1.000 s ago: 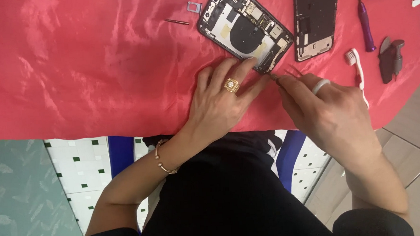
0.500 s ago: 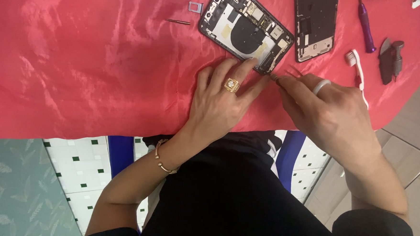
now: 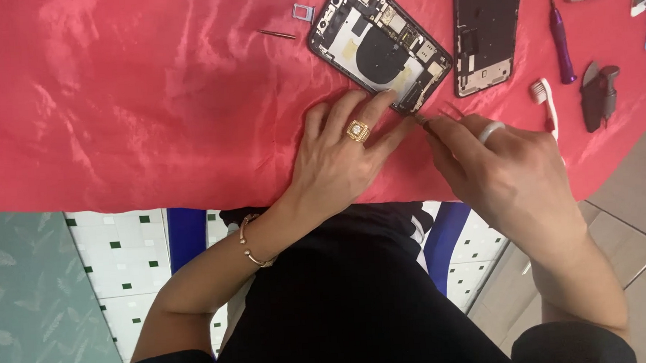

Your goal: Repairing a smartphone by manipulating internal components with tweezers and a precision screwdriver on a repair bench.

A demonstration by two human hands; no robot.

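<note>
An opened phone body [image 3: 378, 44] with bare internals lies tilted on the red satin cloth [image 3: 134, 95]. My left hand [image 3: 343, 151], wearing a gold ring, rests flat on the cloth with its fingertips pressing the phone's near corner. My right hand [image 3: 507, 172], with a white ring, pinches thin tweezers [image 3: 437, 116] whose tips meet the same corner of the phone. What the tweezer tips hold is too small to tell.
A second phone frame [image 3: 486, 29] lies to the right. A small tray part [image 3: 303, 12] and a thin pin [image 3: 277, 34] sit left of the phone. Further right are a purple screwdriver [image 3: 559, 38], a white brush [image 3: 543, 100] and a dark tool [image 3: 598, 93]. The table edge runs below my hands.
</note>
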